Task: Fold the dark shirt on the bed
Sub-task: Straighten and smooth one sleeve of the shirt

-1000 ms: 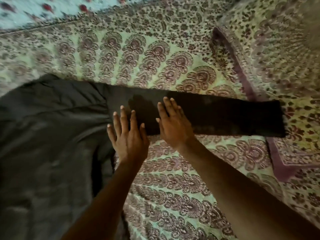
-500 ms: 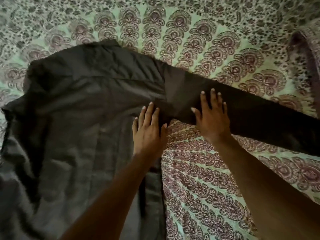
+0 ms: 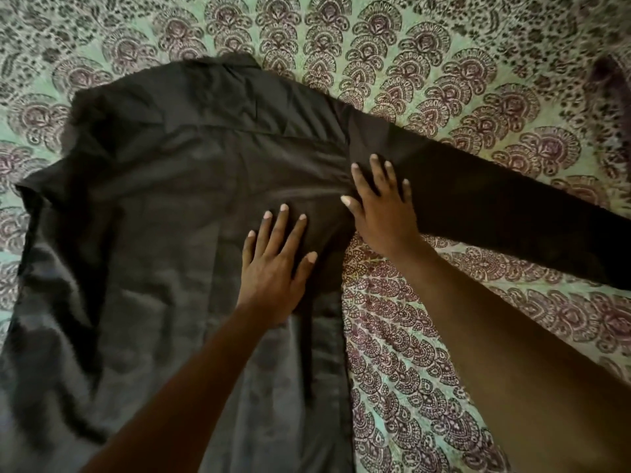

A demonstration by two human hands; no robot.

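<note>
Two bare forearms are reaching in from the bottom edge, and both are ending in flat, open palms pressing down on the dark shirt [image 3: 164, 206]. Nearest to the camera, the shirt's lower body is spreading across the left half of the view, with its right side edge running up toward the armpit and lying straight against the patterned bedspread [image 3: 426, 387].

Farther up, the left hand [image 3: 273, 264] is lying palm down on the body of the shirt, fingers spread and straight, thumb out to the right; it is gripping nothing, only resting on the cloth. Just beside it and slightly farther off, the right hand [image 3: 384, 209] is lying flat at the armpit, where the sleeve [image 3: 495, 206] is joining the body. Its fingers are also splayed and extended, holding nothing, while the heel of the palm is sitting at the sleeve's lower edge, next to the bare bedspread.

Beyond the hands, the sleeve is stretching out flat to the right and running off the right edge. Farthest away, the shirt's shoulders and collar [image 3: 235, 63] are lying toward the top, with the green and maroon print surrounding them.
</note>
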